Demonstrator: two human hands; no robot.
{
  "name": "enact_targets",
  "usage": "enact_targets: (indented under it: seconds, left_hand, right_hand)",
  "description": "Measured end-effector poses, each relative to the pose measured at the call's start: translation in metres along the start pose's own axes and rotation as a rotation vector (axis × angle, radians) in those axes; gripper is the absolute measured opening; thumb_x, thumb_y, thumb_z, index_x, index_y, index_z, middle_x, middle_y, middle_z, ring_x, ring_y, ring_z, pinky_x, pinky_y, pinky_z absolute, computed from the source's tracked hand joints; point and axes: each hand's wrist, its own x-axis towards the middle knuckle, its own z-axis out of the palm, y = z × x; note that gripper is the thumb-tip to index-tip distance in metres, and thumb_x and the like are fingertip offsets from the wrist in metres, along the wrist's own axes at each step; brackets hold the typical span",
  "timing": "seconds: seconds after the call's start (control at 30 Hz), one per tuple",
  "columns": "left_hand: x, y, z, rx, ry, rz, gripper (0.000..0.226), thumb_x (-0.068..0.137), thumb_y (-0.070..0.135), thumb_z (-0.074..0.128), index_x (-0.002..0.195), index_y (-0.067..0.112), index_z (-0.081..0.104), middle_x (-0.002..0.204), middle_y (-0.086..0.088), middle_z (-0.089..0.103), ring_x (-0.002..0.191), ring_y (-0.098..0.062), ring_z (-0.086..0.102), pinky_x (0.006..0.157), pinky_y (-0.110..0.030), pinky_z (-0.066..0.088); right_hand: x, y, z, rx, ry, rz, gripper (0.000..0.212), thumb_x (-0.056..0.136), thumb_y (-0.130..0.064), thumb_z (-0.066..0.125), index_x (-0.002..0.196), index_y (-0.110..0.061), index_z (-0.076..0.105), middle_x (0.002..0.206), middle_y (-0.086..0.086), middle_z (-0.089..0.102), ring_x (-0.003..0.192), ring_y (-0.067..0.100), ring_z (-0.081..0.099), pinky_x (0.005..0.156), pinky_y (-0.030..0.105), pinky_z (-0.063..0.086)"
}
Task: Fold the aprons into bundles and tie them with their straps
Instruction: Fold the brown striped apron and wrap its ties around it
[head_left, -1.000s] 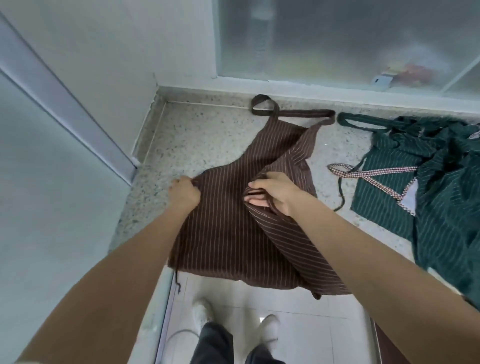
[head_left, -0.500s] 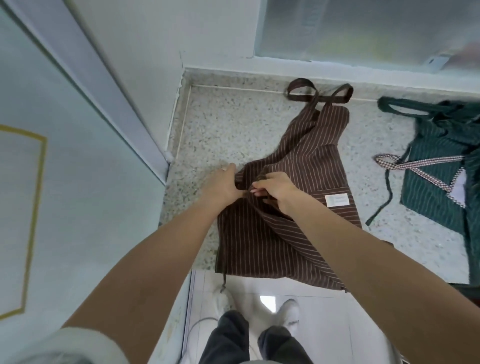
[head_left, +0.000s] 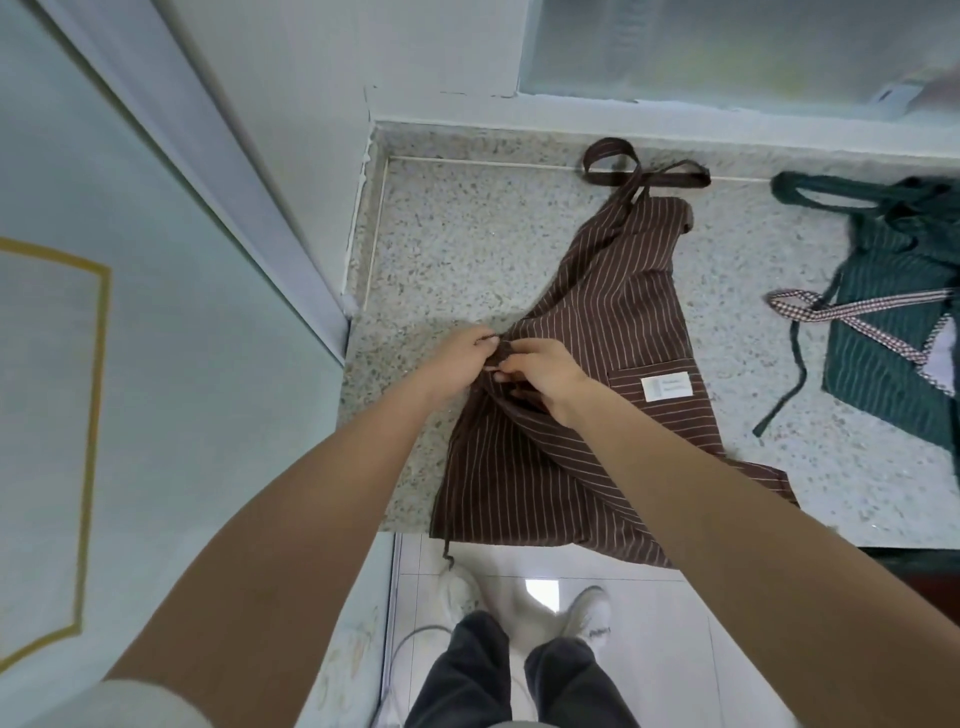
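- Brown striped apron (head_left: 613, 332) lies on the speckled stone bench (head_left: 441, 249), centre of frame; its lower hem hangs over the bench's near edge, at lower centre.
- Neck strap (head_left: 639, 169) sits looped at the apron's top, upper centre, against the base of the wall.
- White label (head_left: 666, 387) shows on the apron's pocket, right of centre.
- Left hand (head_left: 457, 364) and right hand (head_left: 545, 379) meet at the apron's left edge, mid-frame, touching or nearly touching each other.
- Left hand: fingers curled round a bunched fold of the brown cloth.
- Right hand: fingers (head_left: 511, 371) bent and pinching the same gathered cloth; whether a waist strap is in the pinch, cannot tell.
- A thin brown tie (head_left: 447, 551) dangles below the hem at lower centre.
- Green striped apron (head_left: 883, 332) lies spread at the right edge of frame, apart from the brown one, with a checked strap (head_left: 831, 312) across it.
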Motion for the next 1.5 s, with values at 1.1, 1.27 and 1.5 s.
enact_targets:
  seconds: [1.1,1.27,1.5]
  left_hand:
    - [-0.029,0.034,0.094,1.032,-0.210,-0.024,0.096,0.073,0.056,0.070,0.148,0.039,0.012,0.151,-0.015,-0.001,0.138,-0.042,0.004,0.107,-0.057,0.029]
    - [-0.037,0.022,0.111,1.164,-0.218,-0.014,0.127,0.061,0.052,0.081,0.149,0.033,-0.009,0.150,-0.015,-0.004,0.139,-0.041,-0.003,0.107,-0.063,0.020]
    - [-0.064,-0.009,0.107,1.127,0.055,0.093,0.123,0.062,0.057,0.077,0.150,0.023,-0.002,0.156,-0.015,-0.007,0.144,-0.030,-0.008,0.115,-0.050,-0.005]
  right_hand:
    - [-0.074,0.079,-0.155,-1.063,0.148,0.128,0.067,0.092,-0.027,0.056,0.147,-0.021,0.019,0.130,0.018,0.054,0.115,0.034,0.053,0.095,0.038,0.043]
    - [-0.099,0.094,-0.149,-0.824,-0.137,0.335,0.111,0.082,-0.021,0.072,0.146,-0.034,-0.018,0.082,0.012,0.068,0.059,0.017,0.067,0.047,0.021,0.049]
    - [-0.093,0.119,-0.141,-0.975,0.207,0.012,0.072,0.088,-0.022,0.064,0.147,-0.023,0.024,0.129,0.017,0.046,0.109,0.030,0.055,0.090,0.031,0.045]
